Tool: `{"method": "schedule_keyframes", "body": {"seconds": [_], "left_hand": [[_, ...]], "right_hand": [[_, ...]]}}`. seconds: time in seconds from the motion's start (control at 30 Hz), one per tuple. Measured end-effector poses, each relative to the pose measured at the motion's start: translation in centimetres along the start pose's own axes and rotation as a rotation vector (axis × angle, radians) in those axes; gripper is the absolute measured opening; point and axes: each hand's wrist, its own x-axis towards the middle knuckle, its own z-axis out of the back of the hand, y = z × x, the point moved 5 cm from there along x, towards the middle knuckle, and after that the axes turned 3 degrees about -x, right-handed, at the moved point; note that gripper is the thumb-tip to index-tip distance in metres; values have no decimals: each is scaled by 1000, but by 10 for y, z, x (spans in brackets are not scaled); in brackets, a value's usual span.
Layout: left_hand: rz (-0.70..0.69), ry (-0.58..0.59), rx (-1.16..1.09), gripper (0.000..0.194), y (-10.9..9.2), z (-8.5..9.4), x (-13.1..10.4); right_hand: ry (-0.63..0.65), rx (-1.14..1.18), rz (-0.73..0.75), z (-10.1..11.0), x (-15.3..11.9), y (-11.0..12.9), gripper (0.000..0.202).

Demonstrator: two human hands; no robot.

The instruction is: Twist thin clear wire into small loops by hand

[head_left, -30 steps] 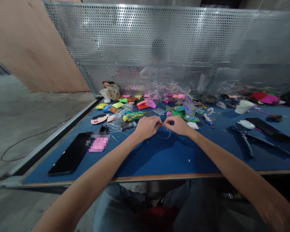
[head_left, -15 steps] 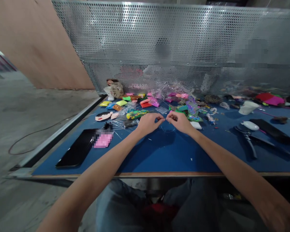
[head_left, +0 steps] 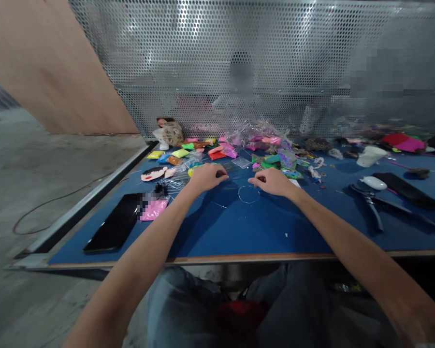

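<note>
A thin, clear wire ring (head_left: 249, 202) appears to lie on the blue tabletop between my hands. Just above and right of it is my right hand (head_left: 275, 181), palm down, its fingers bent and thumb and forefinger slightly apart. I see nothing held in them. My left hand (head_left: 206, 178) hovers over a bundle of thin clear strands (head_left: 177, 184), off to the left of the ring. Its fingers are loosely bent with the thumb stretched out, and nothing shows in its grasp. A single short strand (head_left: 216, 204) lies below the left hand.
A black phone (head_left: 112, 223) and a pink packet (head_left: 155, 210) lie at left. Behind my hands are colourful clay packets (head_left: 217, 153) and crumpled plastic (head_left: 252, 131). Pliers (head_left: 369, 212), a black pouch (head_left: 408, 191) and a white cup (head_left: 371, 157) are at right. A perforated metal screen (head_left: 203, 63) closes the back.
My hands have come apart, the left moving away leftward. The ring, earlier hanging at my fingertips, now appears to rest on the tabletop. The camera view has shifted slightly.
</note>
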Motion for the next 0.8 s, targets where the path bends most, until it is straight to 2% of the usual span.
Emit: {"method": "schedule_keyframes", "body": {"seconds": [0.07,0.23,0.33,0.43,0.5,0.57,0.63,0.73,0.8], "left_hand": [[21,20,7,27,4,-4,1],[27,136,39,26,9,-17,2],[47,66,96,20,6,-14,1],[-23,-29,71,27,-12,-9,-3],[-166,21,5,43,-36,-13,-7],[-313,123,-39,62,-60,-22,-11],[-360,152,-31,72,-75,-29,-12],[-342,177,-45,65,-80,-36,-11],[-339,194,-85,60,-76,-38,-9]], "right_hand": [[-67,-63,-19,7,0,-5,41],[-107,-143,-22,15,1,-14,27],[-182,-194,3,20,4,-18,21],[-209,-287,-38,21,7,-27,26],[-181,-342,-101,19,7,-35,26],[-124,-366,-215,17,6,-44,26],[-59,-377,-334,15,2,-51,27],[-35,-385,-364,18,-4,-51,29],[-108,-359,-332,26,-5,-48,29]]}}
